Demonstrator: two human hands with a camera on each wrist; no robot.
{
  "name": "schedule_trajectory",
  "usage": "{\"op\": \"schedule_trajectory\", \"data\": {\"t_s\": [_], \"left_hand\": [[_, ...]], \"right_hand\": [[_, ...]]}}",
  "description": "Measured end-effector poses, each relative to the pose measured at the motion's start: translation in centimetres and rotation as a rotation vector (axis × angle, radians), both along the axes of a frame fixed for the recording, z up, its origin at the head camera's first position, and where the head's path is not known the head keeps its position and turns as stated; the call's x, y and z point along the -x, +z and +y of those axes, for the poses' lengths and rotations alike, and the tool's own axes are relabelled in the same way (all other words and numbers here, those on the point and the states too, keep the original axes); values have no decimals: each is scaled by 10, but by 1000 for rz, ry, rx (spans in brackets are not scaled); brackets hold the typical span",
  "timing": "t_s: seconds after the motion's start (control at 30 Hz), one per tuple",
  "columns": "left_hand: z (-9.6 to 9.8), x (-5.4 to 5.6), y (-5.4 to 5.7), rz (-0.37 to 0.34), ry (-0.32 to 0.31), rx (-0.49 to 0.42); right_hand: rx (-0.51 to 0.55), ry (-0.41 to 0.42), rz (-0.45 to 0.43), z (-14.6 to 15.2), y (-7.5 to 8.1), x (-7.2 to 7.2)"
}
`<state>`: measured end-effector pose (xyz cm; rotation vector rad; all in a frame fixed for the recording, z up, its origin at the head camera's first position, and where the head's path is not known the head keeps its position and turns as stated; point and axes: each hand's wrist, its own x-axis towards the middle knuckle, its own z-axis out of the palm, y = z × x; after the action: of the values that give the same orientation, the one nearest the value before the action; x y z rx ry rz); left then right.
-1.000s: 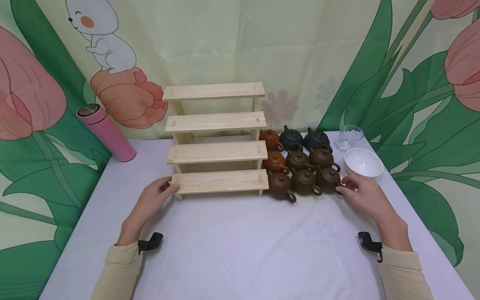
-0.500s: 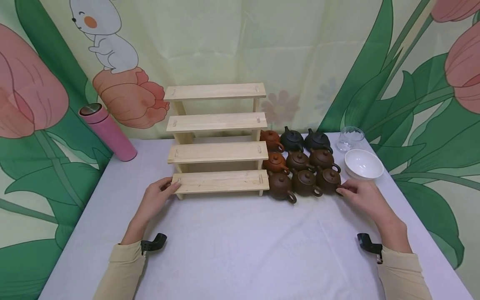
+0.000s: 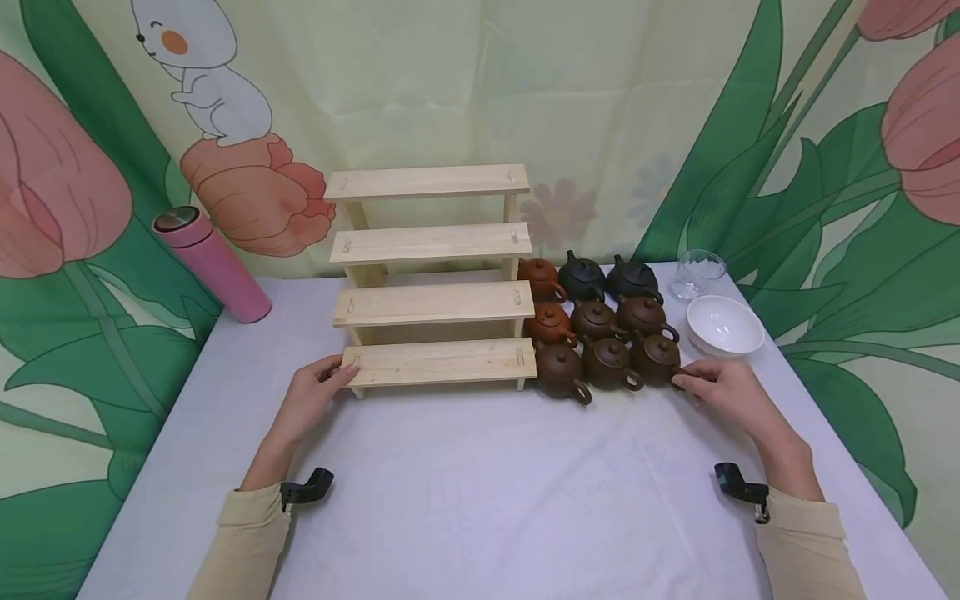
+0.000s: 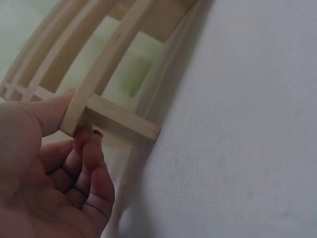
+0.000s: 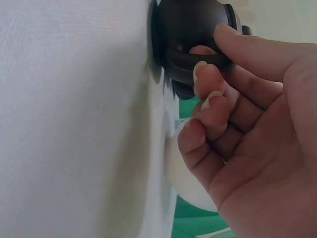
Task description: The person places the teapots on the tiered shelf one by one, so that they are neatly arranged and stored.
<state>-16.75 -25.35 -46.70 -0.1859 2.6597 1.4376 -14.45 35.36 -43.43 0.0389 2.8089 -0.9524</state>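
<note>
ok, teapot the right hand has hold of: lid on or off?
On. In the head view, the lid caps the teapot; the right hand grips the handle.

Upright wooden stand [image 3: 435, 304]; brown teapot [image 3: 656, 360] to right.

In the right wrist view, the brown teapot [image 5: 188, 29] is cut off above and the white bowl [image 5: 184, 173] partly hidden by the right hand [image 5: 260, 136].
</note>
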Motion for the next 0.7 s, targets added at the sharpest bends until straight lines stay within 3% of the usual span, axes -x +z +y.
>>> {"op": "schedule_trajectory", "data": {"t_s": [0.37,0.7], "left_hand": [[-3,-2,1,-57,-18,-31],[-4,-1,2,-84,-25,-40]], "right_hand": [[46,-43,30,1,-4,-4],[31,-99,37,-2,9,-8]]}}
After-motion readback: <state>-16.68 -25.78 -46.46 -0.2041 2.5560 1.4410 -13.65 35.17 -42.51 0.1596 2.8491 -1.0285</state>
